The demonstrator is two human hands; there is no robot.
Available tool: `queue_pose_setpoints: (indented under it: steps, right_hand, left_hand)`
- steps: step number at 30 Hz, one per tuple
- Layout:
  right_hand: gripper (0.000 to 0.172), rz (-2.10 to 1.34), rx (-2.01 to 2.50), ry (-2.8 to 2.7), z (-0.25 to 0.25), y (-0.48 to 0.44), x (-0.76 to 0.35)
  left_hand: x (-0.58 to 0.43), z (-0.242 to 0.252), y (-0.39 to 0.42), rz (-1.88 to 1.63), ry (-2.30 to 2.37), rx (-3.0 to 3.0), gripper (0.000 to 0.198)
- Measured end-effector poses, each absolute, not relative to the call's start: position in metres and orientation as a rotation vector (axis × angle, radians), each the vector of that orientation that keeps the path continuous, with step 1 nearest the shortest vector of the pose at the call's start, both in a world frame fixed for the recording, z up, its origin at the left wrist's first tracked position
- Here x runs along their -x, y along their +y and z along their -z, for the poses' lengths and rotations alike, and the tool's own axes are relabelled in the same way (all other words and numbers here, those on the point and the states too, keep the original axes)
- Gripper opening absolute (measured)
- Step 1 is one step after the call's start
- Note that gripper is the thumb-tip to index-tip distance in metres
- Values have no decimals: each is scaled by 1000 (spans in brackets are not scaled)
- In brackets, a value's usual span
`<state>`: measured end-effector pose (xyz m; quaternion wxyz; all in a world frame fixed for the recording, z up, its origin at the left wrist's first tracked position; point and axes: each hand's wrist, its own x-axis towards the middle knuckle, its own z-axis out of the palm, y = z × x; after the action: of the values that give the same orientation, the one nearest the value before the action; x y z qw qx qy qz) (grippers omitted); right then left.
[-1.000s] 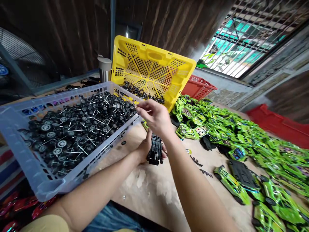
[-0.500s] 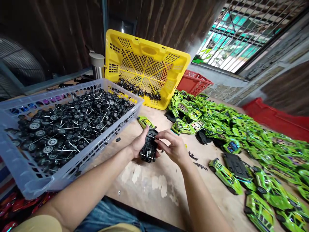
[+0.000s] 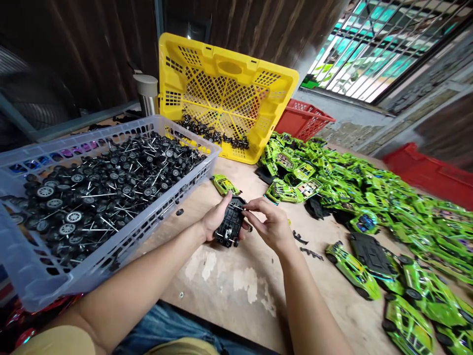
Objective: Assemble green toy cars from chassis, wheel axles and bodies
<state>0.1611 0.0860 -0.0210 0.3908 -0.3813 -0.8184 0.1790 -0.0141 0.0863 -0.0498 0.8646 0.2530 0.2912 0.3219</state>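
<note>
Over the table, my left hand (image 3: pixel 215 220) is closed around a black toy car chassis (image 3: pixel 228 222), its thumb along the left edge and fingertips showing at the right. A metal rod and a small wheel show at the chassis's near end. My right hand (image 3: pixel 271 222) is pinched at the far right of the chassis, on a thin metal axle (image 3: pixel 239 207) lying across it. Just beyond the chassis sits a green toy car body (image 3: pixel 224 185). A loose black wheel (image 3: pixel 179 212) lies to the left.
On the left stands a clear plastic crate (image 3: pixel 188 194) full of wheels on axles. Behind it, a tilted yellow crate (image 3: pixel 229 66) holds small black parts. Green car bodies (image 3: pixel 332 182) are heaped at the right. Two black strips (image 3: pixel 311 253) lie nearer; a steel flask (image 3: pixel 147 93) stands behind.
The view has shifted slightly. My left hand still holds the chassis, and my right fingers stay pinched on the axle near its far right edge, moved only a little.
</note>
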Motion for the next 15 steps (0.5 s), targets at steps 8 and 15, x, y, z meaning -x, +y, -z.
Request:
queue_pose_setpoints:
  steps: [8, 15]
  right_hand:
    - [20, -817, 1053, -1846, 36, 102, -161]
    - [18, -590, 1363, -1977, 33, 175, -119]
  left_hand:
    - [13, 48, 85, -795, 629, -499, 72]
    - [18, 46, 91, -1094, 760, -551, 63]
